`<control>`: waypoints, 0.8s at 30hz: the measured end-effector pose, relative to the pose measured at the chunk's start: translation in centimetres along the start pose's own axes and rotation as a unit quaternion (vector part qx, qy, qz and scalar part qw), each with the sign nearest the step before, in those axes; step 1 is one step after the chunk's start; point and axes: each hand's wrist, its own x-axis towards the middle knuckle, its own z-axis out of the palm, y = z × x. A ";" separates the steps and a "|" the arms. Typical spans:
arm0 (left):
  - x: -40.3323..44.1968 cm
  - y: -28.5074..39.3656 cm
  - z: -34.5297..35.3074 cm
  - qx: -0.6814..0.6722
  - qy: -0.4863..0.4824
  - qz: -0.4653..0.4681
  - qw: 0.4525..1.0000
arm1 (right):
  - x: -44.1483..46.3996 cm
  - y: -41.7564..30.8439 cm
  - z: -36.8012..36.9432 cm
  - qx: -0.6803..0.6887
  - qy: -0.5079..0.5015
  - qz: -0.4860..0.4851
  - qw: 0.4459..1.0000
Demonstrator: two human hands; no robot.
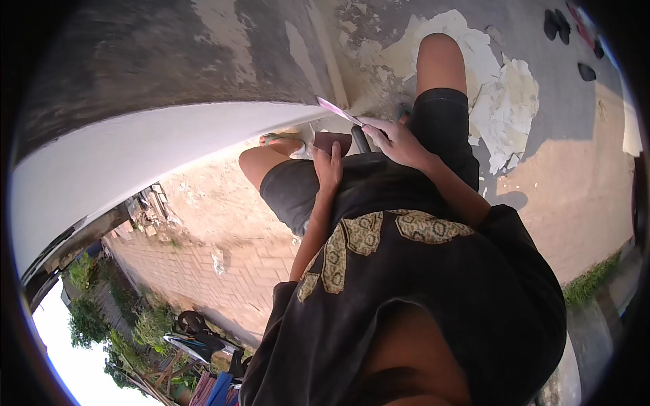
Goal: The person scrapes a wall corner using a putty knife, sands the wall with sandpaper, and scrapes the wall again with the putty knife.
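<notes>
My left hand point(329, 169) is closed on a brown, slightly curved sheet that looks like sandpaper point(332, 142), held above my lap. My right hand point(401, 143) pinches a thin scraper point(338, 111), seen nearly edge-on with a pale pinkish blade. Its tip is at the edge where the dark grey wall point(169, 61) meets a white band point(135, 145); whether it touches cannot be told. White dust covers some of my right fingers. Between my hands is a dark, rounded, handle-like piece point(361, 139), partly hidden.
Pale, broken flakes point(504, 111) lie heaped on the floor beyond my right knee. Dark sandals point(556, 26) lie farther off. Brick paving point(223, 271) stretches to the left, with rubble point(152, 210) by the wall. A parked motorbike point(203, 338) and plants stand at the lower left.
</notes>
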 end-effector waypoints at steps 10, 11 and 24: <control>-0.6 1.9 0.3 -0.077 0.098 -0.022 0.992 | -0.5 0.5 1.8 -0.016 0.069 -0.078 0.994; -0.3 2.0 0.2 -0.120 0.114 -0.019 0.986 | 0.3 0.5 1.5 -0.026 0.064 -0.073 0.995; 0.1 2.8 -0.2 -0.031 0.113 0.011 0.993 | 0.1 -0.7 0.2 -0.029 0.025 -0.055 0.998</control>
